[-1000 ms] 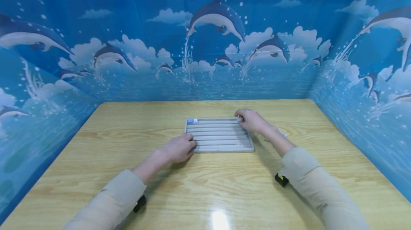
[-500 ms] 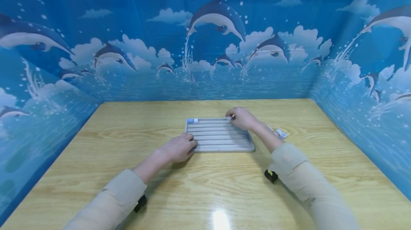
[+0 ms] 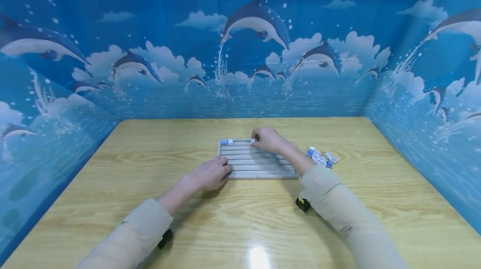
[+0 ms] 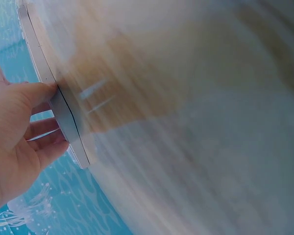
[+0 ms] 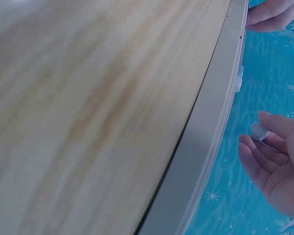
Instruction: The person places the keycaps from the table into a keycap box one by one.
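A grey ridged tray (image 3: 259, 161) lies on the table, several slats running across it. At its near left corner my left hand (image 3: 211, 173) grips the edge; the left wrist view has the thumb and fingers (image 4: 53, 147) about the tray's side wall (image 4: 63, 115). Over the far row my right hand (image 3: 268, 140) pinches a small white tile (image 3: 253, 140), also seen as a pale piece (image 5: 258, 131) between thumb and fingertips in the right wrist view. A blue tile (image 3: 224, 142) and a white tile (image 3: 231, 141) sit side by side in the tray's far left corner.
Right of the tray, partly behind my right forearm, lies a loose pile of small blue and white tiles (image 3: 321, 158). The wooden table (image 3: 225, 223) meets a blue dolphin-print curtain (image 3: 240, 93) at the back and both sides.
My right hand has moved left along the tray's far row, carrying the white tile. More of the tile pile now shows beside the forearm. My left hand stays at the tray's corner.
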### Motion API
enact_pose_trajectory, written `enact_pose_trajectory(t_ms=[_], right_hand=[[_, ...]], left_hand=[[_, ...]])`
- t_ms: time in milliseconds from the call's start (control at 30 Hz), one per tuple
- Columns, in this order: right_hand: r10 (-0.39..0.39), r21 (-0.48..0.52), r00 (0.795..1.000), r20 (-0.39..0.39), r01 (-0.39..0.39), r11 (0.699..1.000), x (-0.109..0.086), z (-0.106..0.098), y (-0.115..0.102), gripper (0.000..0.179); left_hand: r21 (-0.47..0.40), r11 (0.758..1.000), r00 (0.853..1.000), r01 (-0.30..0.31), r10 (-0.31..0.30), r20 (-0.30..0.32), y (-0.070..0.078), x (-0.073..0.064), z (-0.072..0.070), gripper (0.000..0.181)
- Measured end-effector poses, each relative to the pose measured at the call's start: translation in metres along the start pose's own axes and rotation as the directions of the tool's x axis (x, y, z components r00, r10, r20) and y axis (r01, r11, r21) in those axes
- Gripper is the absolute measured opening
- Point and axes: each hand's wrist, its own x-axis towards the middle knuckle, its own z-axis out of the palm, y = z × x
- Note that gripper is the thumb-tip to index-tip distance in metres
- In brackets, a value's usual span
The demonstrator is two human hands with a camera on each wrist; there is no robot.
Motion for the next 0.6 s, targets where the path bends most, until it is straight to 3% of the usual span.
enact_pose_trajectory(t_ms=[333, 600], right_hand=[[0.037, 0.019, 0.999, -0.013, -0.036, 0.999, 0.014, 0.007, -0.005, 0.021], [-0.003, 0.007, 0.999, -0.033, 0.004, 1.0, 0.021, 0.014, -0.005, 0.02]], left_hand=[[0.009, 1.0, 1.0, 0.005, -0.005, 0.019, -0.001, 0.001, 0.002, 0.025], [0.014, 1.0, 1.0, 0.013, -0.013, 0.027, 0.0, 0.002, 0.002, 0.024]])
